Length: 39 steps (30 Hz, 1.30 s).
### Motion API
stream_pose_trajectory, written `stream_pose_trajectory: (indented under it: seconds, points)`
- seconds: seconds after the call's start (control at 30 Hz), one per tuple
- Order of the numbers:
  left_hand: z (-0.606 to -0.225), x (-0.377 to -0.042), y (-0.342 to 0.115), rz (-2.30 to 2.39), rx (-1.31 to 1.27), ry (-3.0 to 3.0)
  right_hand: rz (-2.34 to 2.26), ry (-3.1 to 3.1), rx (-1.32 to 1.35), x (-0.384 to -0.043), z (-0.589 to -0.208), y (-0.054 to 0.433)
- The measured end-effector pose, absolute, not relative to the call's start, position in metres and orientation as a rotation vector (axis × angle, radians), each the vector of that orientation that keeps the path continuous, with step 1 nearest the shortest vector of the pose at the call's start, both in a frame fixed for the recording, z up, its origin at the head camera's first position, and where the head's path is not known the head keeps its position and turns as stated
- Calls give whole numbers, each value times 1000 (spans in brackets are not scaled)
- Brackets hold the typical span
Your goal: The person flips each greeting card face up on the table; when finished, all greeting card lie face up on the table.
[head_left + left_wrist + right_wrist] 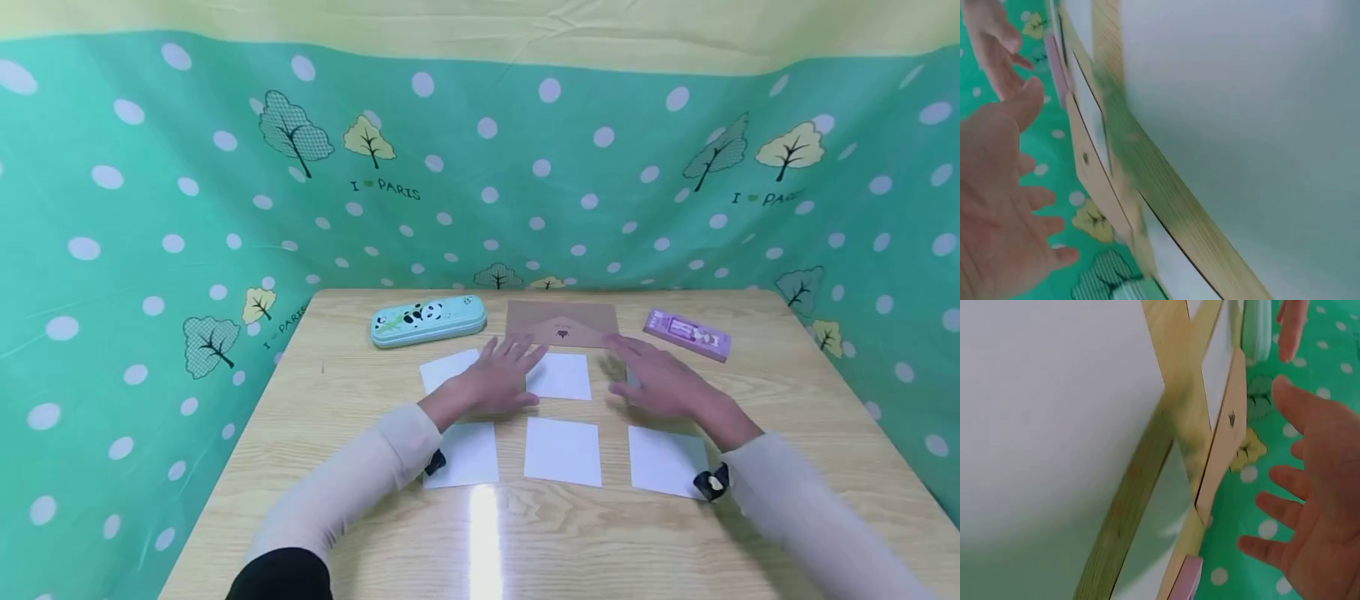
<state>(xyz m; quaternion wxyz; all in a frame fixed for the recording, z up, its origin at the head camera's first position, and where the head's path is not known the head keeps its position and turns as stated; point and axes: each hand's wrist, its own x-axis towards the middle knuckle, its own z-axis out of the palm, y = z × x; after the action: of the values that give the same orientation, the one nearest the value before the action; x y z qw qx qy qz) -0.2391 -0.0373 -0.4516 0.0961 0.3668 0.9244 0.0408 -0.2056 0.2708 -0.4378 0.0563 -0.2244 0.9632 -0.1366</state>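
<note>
Several white cards lie in two rows on the wooden table, among them a back middle card (562,377) and a front middle card (562,451). My left hand (495,379), fingers spread and straight, hovers over the back left card (448,367). Opposite it, my right hand (660,379) is spread too and hides most of the back right card (632,379). Neither hand holds anything. In the wrist views, the left palm (997,200) and the right palm (1329,487) appear raised off the table. Behind the cards lies a brown envelope (561,321).
A light blue pencil case (429,321) with pandas lies at the back left. At the back right is a purple box (687,335). The front left card (468,457) and front right card (663,458) lie beneath the wrists. A green dotted curtain (510,200) surrounds the table (600,542).
</note>
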Motion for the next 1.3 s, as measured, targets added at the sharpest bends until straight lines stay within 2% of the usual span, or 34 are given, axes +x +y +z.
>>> stream_pose_trajectory:
  seconds: [0.33,0.77,0.93,1.3]
  points:
    - [-449,-243,29,334,1169,2711,-606,2923,-542,-213,-433,326]
    - [-464,-253,105,477,1120,2573,-699,2837,-347,-211,-447,383]
    - [-472,-255,118,516,978,2539,-802,2749,-295,-210,-459,394]
    - [-478,-263,130,514,833,2545,-896,2694,-214,-211,-481,405]
